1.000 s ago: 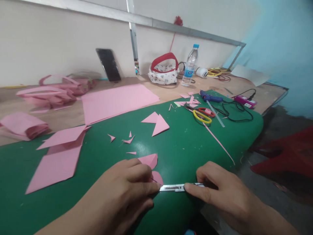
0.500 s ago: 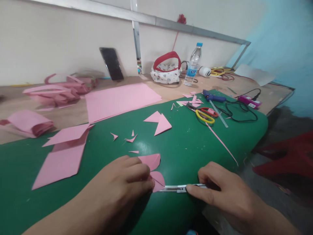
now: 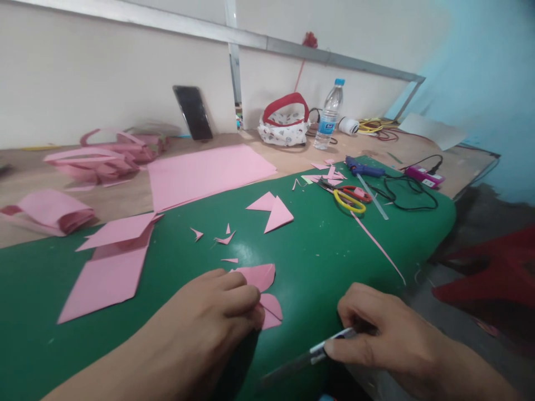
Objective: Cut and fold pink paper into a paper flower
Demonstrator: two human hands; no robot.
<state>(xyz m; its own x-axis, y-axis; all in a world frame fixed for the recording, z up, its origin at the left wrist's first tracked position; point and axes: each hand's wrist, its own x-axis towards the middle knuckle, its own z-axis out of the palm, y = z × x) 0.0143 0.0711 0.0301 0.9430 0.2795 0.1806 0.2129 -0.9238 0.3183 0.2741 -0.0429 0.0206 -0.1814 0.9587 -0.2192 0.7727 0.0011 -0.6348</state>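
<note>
Rounded pink paper pieces (image 3: 271, 310) lie under the fingertips of my left hand (image 3: 221, 312), which is closed on them over the green mat (image 3: 309, 239). My right hand (image 3: 384, 328) grips a utility knife (image 3: 320, 352) between thumb and fingers. Its blade is blurred and points down to the left, apart from the paper. Beyond my left hand are small pink scraps (image 3: 226, 239) and two pointed pink pieces (image 3: 279, 214). A folded pink paper (image 3: 109, 274) rests to the left.
Scissors (image 3: 350, 200), a blue glue gun (image 3: 365, 167) and a purple plug block (image 3: 424, 176) lie at the right. Farther back stand a water bottle (image 3: 328, 120), a white pouch (image 3: 284, 125) and a phone (image 3: 193, 113). Pink sheets (image 3: 209, 172) lie at the mat's back edge.
The knife blade has swung away from the pink paper, down toward the front edge. My right hand has tilted with it and moved slightly. My left hand still presses the paper.
</note>
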